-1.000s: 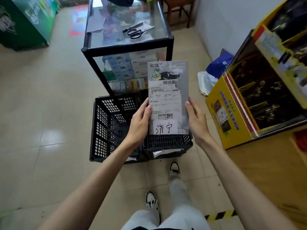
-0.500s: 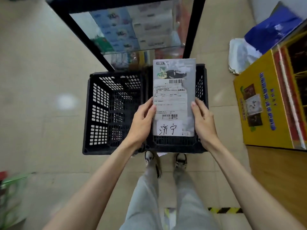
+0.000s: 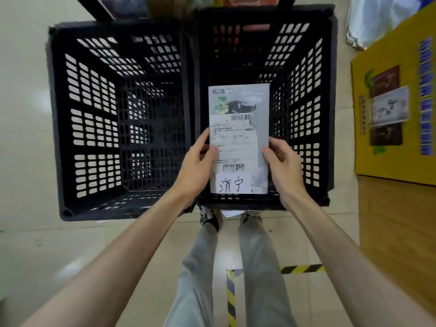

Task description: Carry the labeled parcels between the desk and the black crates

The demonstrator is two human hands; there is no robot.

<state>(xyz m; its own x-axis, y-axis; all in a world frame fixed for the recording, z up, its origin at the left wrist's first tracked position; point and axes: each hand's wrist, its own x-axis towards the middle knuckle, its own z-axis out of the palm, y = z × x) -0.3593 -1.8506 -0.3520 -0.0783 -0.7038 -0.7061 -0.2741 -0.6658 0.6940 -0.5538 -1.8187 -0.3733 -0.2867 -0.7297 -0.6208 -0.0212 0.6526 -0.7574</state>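
I hold a flat grey parcel (image 3: 239, 138) with a shipping label, barcodes and a white handwritten tag. My left hand (image 3: 197, 168) grips its left edge and my right hand (image 3: 284, 168) grips its right edge. The parcel hangs flat inside the mouth of the right black crate (image 3: 306, 109). The left black crate (image 3: 68, 119) stands touching it, and its slotted bottom shows with nothing visible inside. What lies under the parcel in the right crate is hidden.
A yellow cardboard display box (image 3: 396, 114) stands right of the crates, with a wooden surface (image 3: 396, 232) in front of it. Black legs of a glass desk (image 3: 101, 8) rise behind the crates. Yellow-black floor tape (image 3: 302, 269) runs near my feet. A slip of paper (image 3: 230, 213) pokes from under the right crate.
I have stepped up to the crates and bent over them. The parcel has gone from chest height down into the mouth of the right crate, both hands still on it.
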